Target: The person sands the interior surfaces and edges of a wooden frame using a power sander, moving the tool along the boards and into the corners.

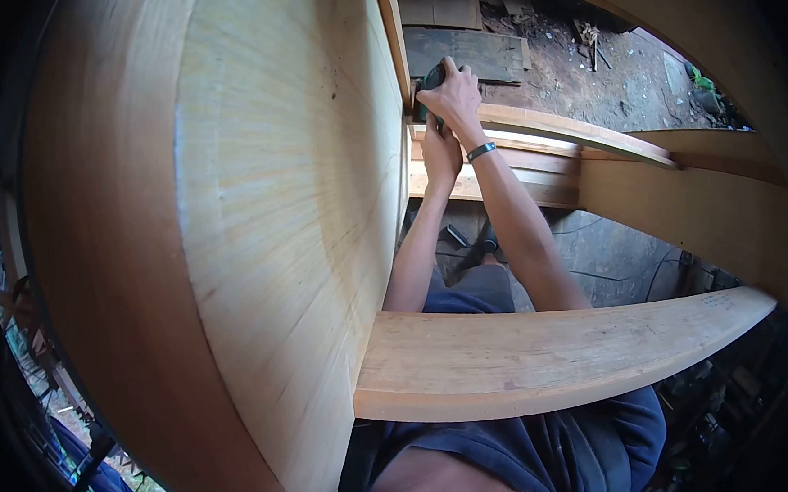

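Tool [434,76], dark and largely hidden, sits beside the far edge of the wooden panel [283,208], clasped by the right hand [460,96] above and the left hand [444,159] below, seemingly being worked there, the next move calling for steady, even guidance.

Dark tool [433,78] partly covered by right hand [459,96] and left hand [443,155]; type unclear. Pale panel [273,190] runs off top edge. Blue marks [716,300] on crossboard [545,352] too small to read.
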Tool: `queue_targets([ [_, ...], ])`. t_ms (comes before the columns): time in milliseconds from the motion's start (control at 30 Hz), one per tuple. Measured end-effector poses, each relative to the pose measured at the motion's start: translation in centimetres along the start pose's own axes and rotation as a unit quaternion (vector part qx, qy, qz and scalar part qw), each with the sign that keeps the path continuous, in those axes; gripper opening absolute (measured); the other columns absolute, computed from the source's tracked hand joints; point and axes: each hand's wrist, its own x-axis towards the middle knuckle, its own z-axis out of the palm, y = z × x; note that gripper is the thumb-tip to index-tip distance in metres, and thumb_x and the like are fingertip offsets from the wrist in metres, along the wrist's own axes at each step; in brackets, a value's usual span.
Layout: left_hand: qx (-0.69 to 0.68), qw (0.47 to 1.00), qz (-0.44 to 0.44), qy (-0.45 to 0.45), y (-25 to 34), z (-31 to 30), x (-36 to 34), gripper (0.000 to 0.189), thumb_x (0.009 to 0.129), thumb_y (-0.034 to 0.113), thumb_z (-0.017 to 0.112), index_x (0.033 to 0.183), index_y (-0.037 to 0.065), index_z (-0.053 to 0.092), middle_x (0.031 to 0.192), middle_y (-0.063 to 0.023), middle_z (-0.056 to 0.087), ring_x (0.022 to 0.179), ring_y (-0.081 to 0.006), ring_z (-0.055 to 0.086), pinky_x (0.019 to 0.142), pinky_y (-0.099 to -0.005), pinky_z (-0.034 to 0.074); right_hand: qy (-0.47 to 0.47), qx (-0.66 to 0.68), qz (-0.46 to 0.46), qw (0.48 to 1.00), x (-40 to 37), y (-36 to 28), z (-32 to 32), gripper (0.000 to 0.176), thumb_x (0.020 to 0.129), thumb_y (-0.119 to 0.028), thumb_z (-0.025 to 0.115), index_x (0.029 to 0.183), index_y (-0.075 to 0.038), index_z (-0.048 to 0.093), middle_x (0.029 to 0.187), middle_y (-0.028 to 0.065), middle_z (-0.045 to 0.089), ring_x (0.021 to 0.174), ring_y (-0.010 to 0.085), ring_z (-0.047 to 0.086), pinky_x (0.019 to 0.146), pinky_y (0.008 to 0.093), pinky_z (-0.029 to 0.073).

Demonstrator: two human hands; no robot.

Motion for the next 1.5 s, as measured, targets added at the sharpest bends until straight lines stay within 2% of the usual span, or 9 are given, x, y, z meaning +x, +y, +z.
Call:
queue_targets([
  [333, -0.004, 0.998, 0.051, -0.031, -1.1, 3.2, -1.1, 0.054, 0.104, 0.023, 0.048, 0.147, -0.01, 0.042, 0.102, -0.036, 0.069, 0.099, -0.0523, 0.066, 0.08, -0.0559, 0.051, 0.049, 0.042, -0.011, 0.998, 0.2, 3.6, -1.4, 0.053, 0.066, -0.022, 0.078, 0.116, -0.011, 0.063, 0.106, 0.0208, 0.063, 0.103, 0.042, 0.066, 0.087, 0.0473, 0.056],
  [500, -0.014, 0.998, 0.067, 0.007, -1.5, 1.0, -0.3, 0.051, 0.106, 0.02, 0.048, 0.147, -0.009, 0.043, 0.103, -0.0325, 0.071, 0.098, -0.046, 0.07, 0.079, -0.0485, 0.053, 0.035, 0.078, -0.048, 0.995, -0.3, 1.4, 0.2, 0.054, 0.066, -0.019, 0.076, 0.119, -0.012, 0.065, 0.107, 0.0204, 0.063, 0.102, 0.043, 0.067, 0.087, 0.0485, 0.057],
  [700, 0.013, 1.0, 0.015, 0.02, -0.7, 4.7, -1.7, 0.053, 0.106, 0.028, 0.052, 0.144, -0.008, 0.047, 0.097, -0.0321, 0.071, 0.093, -0.047, 0.07, 0.078, -0.0483, 0.052, -0.009, 0.07, -0.052, 0.996, 0.6, 4.4, -2.0, 0.06, 0.065, -0.023, 0.078, 0.122, -0.012, 0.064, 0.108, 0.0198, 0.063, 0.104, 0.0426, 0.067, 0.087, 0.0484, 0.056],
  [1100, 0.029, 1.0, 0.003, 0.002, 1.0, 8.4, -4.9, 0.047, 0.104, 0.017, 0.052, 0.147, -0.002, 0.049, 0.108, -0.037, 0.067, 0.11, -0.0524, 0.061, 0.087, -0.0518, 0.052, 0.038, 0.072, -0.051, 0.995, 0.4, 9.3, -4.4, 0.056, 0.065, -0.029, 0.082, 0.114, -0.011, 0.064, 0.105, 0.0187, 0.064, 0.099, 0.0413, 0.066, 0.086, 0.0486, 0.055],
  [1167, 0.049, 0.997, 0.051, 0.036, -0.7, 7.0, -4.4, 0.045, 0.104, 0.017, 0.053, 0.143, -0.006, 0.051, 0.099, -0.036, 0.07, 0.098, -0.049, 0.069, 0.079, -0.0487, 0.053, 0.034, 0.107, -0.073, 0.991, -0.6, 7.7, -3.9, 0.049, 0.065, -0.017, 0.078, 0.111, -0.008, 0.06, 0.104, 0.0228, 0.06, 0.098, 0.0452, 0.065, 0.083, 0.0517, 0.055],
  [1233, 0.069, 0.996, 0.053, 0.026, -2.8, 5.3, -2.9, 0.044, 0.105, 0.017, 0.054, 0.14, -0.009, 0.052, 0.08, -0.0276, 0.069, 0.071, -0.0316, 0.069, 0.065, -0.043, 0.049, 0.007, 0.109, -0.067, 0.992, -0.9, 6.1, -3.3, 0.048, 0.067, -0.016, 0.076, 0.111, -0.008, 0.06, 0.105, 0.0236, 0.059, 0.099, 0.0455, 0.065, 0.084, 0.0521, 0.056],
  [1333, 0.047, 0.993, 0.095, 0.042, -3.2, 4.2, -2.0, 0.041, 0.105, 0.016, 0.054, 0.135, -0.011, 0.054, 0.064, -0.0122, 0.058, 0.058, -0.0121, 0.046, 0.056, -0.0374, 0.038, 0.009, 0.124, -0.067, 0.99, -0.7, 5.3, -2.4, 0.052, 0.067, -0.017, 0.077, 0.114, -0.008, 0.06, 0.107, 0.0234, 0.059, 0.101, 0.0456, 0.065, 0.085, 0.052, 0.056],
  [1433, 0.058, 0.995, 0.077, 0.029, -2.5, 5.3, -2.4, 0.039, 0.105, 0.016, 0.055, 0.135, -0.009, 0.055, 0.07, -0.0188, 0.065, 0.062, -0.0207, 0.059, 0.059, -0.0399, 0.044, -0.018, 0.118, -0.069, 0.99, -0.3, 5.9, -3.2, 0.054, 0.067, -0.019, 0.078, 0.117, -0.009, 0.06, 0.108, 0.0234, 0.06, 0.102, 0.0456, 0.065, 0.087, 0.0516, 0.056],
  [1500, 0.066, 0.995, 0.078, 0.015, -0.9, 7.0, -3.2, 0.039, 0.105, 0.017, 0.055, 0.135, -0.008, 0.056, 0.086, -0.031, 0.07, 0.081, -0.0432, 0.071, 0.069, -0.0455, 0.05, -0.017, 0.092, -0.042, 0.995, 0.5, 7.7, -4.6, 0.055, 0.067, -0.022, 0.079, 0.117, -0.01, 0.061, 0.108, 0.0228, 0.061, 0.103, 0.0448, 0.066, 0.089, 0.0505, 0.056],
])
